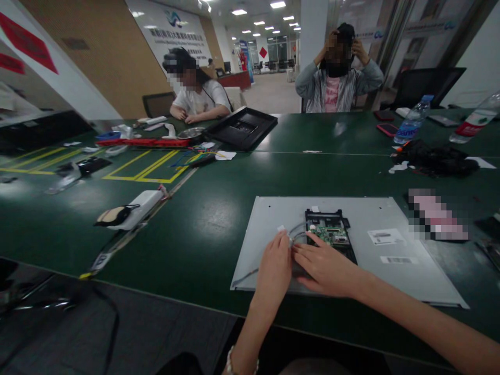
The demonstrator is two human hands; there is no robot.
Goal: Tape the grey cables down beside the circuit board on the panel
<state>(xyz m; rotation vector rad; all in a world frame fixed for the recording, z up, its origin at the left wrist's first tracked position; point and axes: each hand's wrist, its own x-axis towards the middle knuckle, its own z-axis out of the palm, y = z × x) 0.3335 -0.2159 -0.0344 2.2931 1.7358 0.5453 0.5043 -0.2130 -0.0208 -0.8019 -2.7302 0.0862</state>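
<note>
A flat silver display panel (375, 213) lies back side up on the green table. On it a black bracket (336, 214) carries a green circuit board (322, 235). A grey cable (299, 227) loops beside the board and trails to the panel's lower left. My left hand (275, 263) has its fingertips closed on this cable at the board's left. My right hand (326, 263) meets it from the right, its fingers pinched at the same cable and its forefinger reaching over the board's edge. The exact contact between the fingertips is hidden.
A white power strip (140, 208) sits to the left, its dark cord running over the table edge. A black monitor cover (246, 127) lies at the back. Bottles (414, 120), a black bundle (437, 159) and a pink phone (439, 213) are on the right. Two people sit opposite.
</note>
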